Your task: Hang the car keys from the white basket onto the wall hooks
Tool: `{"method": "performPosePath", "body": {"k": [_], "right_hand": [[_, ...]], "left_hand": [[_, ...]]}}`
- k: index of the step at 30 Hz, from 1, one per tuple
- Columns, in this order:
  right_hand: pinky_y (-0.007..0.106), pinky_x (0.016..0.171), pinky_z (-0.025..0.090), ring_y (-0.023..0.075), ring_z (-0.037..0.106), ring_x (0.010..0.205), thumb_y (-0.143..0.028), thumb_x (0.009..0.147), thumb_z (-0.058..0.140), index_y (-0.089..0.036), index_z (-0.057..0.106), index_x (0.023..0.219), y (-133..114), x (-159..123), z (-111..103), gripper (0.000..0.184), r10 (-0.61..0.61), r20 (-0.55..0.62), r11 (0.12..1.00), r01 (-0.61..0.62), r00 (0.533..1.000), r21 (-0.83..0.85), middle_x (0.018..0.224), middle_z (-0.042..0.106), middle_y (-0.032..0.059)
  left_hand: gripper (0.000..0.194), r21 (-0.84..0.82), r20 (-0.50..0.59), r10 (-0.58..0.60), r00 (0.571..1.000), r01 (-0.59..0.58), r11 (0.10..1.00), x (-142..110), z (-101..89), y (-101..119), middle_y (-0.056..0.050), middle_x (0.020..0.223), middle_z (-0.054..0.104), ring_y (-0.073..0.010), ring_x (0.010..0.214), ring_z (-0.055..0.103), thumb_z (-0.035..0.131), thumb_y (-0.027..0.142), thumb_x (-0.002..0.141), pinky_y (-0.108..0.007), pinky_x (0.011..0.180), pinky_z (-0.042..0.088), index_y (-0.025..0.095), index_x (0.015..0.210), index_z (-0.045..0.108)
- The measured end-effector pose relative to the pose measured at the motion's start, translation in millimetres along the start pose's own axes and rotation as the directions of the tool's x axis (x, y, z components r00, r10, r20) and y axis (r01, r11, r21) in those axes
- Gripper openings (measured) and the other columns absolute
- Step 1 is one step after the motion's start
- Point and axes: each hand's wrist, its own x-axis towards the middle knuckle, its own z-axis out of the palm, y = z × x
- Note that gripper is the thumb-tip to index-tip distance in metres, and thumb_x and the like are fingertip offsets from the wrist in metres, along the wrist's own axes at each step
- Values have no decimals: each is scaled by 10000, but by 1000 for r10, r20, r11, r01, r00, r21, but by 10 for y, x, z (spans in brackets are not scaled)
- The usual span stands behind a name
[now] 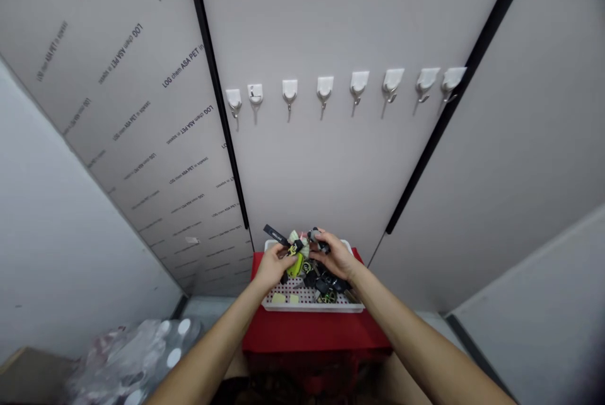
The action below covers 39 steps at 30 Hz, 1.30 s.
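Note:
My left hand [271, 264] and my right hand [336, 256] are both raised over a white perforated basket [312, 305] and closed on a bunch of keychains [301, 247], yellow-green, black and grey, with a black strap sticking out to the left. More dark keychains lie in the basket under my right hand. The basket stands on a red stool [312, 332]. What exactly each finger pinches is too small to make out.
A row of several white wall hooks [326, 89] with metal prongs hangs on the grey panel wall above. A pack of plastic bottles [142, 354] in clear wrap lies on the floor at the lower left. Black vertical strips divide the wall panels.

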Motion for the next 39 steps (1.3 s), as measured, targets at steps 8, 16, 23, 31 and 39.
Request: {"method": "performPosePath", "body": {"k": [8,16,23,31,39], "right_hand": [[248,603,386,111,507,642,-233,581,473,-185,516,601,31,18,21,68,24,-64,980,-11,998,200,650,574,-23],[265,619,383,164,542,734,-261,607,458,-170,511,642,69,-20,-12,111,31,-58,990,-22,998,141,719,580,9],[315,678,369,176,511,751,-316,618,446,-175,498,764,17,-48,189,210,-129,40,879,133,991,-457,810,557,41],[239,569,350,109,443,576,-371,705,337,-130,539,691,-214,22,530,315,-220,332,642,393,917,-658,600,514,19],[201,455,249,81,351,477,-345,692,350,-124,543,596,-417,261,998,308,-507,176,456,435,844,-776,492,392,-14]], "left_hand": [[275,405,-17,173,985,-152,901,10,-153,77,-49,800,588,-144,776,523,457,121,594,-270,721,377,144,863,511],[171,353,131,-74,989,24,935,-67,-360,675,32,508,514,-49,409,428,481,180,580,-173,442,355,126,739,455],[201,549,243,97,965,-219,807,15,-296,1063,18,521,519,-62,466,434,435,291,620,-172,468,333,120,648,537],[137,602,356,183,916,-375,705,122,-224,1352,23,518,530,-71,500,439,485,195,558,-172,482,327,120,627,576],[216,25,-152,286,946,-286,958,169,-340,1621,42,534,471,-52,488,443,562,162,500,-184,492,379,121,702,496]]}}
